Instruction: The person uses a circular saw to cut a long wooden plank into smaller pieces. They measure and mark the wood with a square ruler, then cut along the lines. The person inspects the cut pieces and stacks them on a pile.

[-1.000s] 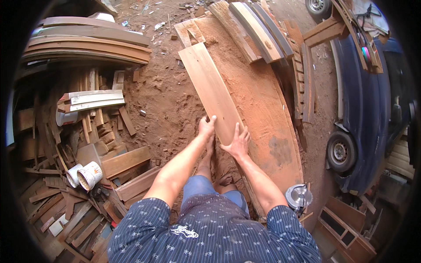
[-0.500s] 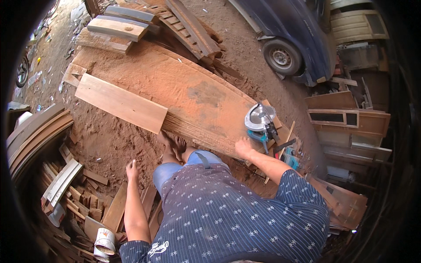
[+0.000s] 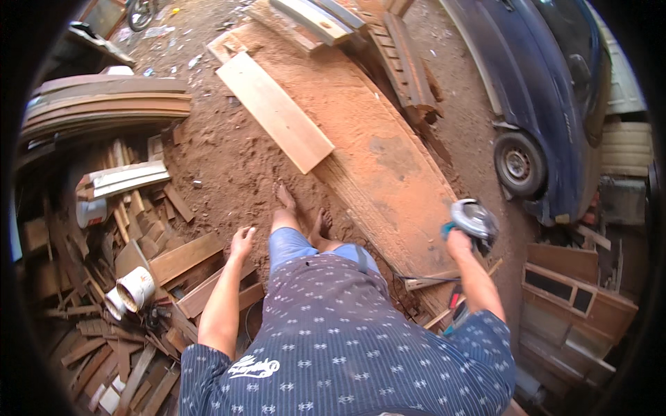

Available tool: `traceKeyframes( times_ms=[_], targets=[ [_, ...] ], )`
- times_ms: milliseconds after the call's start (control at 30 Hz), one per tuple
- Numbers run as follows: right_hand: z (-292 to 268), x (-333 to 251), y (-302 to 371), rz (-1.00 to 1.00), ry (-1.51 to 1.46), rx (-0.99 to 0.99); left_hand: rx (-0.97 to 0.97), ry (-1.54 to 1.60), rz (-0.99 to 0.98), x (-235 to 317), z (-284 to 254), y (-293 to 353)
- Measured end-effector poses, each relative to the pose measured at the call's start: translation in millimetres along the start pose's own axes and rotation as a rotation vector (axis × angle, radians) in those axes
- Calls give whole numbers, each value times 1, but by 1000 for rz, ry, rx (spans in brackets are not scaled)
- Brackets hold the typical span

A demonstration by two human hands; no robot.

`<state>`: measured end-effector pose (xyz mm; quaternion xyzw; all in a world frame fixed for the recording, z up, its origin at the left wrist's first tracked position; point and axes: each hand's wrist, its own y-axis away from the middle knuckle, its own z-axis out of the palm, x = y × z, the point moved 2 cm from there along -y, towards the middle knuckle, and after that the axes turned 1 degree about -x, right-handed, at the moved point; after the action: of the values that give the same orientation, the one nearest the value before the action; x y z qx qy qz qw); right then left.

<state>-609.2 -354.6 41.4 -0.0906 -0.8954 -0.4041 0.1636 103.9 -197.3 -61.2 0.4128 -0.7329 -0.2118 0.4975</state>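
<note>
My right hand (image 3: 457,244) is wrapped round the handle of a circular saw (image 3: 476,218) with a silver guard and teal body. The saw is at the near right end of a sawdust-covered stack of wide boards (image 3: 402,197); whether it still touches the wood I cannot tell. A dark cord runs left from near it. My left hand (image 3: 241,243) hangs beside my left thigh, fingers loosely apart, holding nothing. A smooth pale plank (image 3: 277,114) lies along the stack's left edge, its near end sticking out past it.
Scrap wood (image 3: 132,229) and white buckets (image 3: 136,288) crowd the left, below curved stacked boards (image 3: 111,104). A dark blue car (image 3: 548,104) stands far right, with framed panels (image 3: 579,291) nearer. Loose timber (image 3: 409,66) lies beyond the stack. My bare feet (image 3: 286,197) are on dirt.
My right hand has gone from a closed fist beside the saw to gripping its handle. The view has turned right, and my left hand stays low at my side.
</note>
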Motion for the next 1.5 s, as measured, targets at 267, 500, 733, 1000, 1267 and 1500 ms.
traceKeyframes(
  times_ms=[267, 500, 733, 1000, 1267, 1500],
  targets=[
    [-187, 6, 165, -187, -758, 637, 6, 182, 255, 87, 65, 6],
    [-210, -70, 220, -500, -1567, 151, -530, 496, 306, 246, 101, 120],
    [-168, -194, 200, -756, -1505, -89, -396, 590, 96, 197, 93, 111],
    [-110, -250, 147, -855, -1357, -56, -276, 727, 10, 132, 136, 43],
    [-123, -285, 111, -912, -1248, 167, -230, 901, -13, 150, 155, -20],
    [-121, -310, 84, -921, -1227, 246, -167, 900, -12, 148, 158, -69]
  ],
)
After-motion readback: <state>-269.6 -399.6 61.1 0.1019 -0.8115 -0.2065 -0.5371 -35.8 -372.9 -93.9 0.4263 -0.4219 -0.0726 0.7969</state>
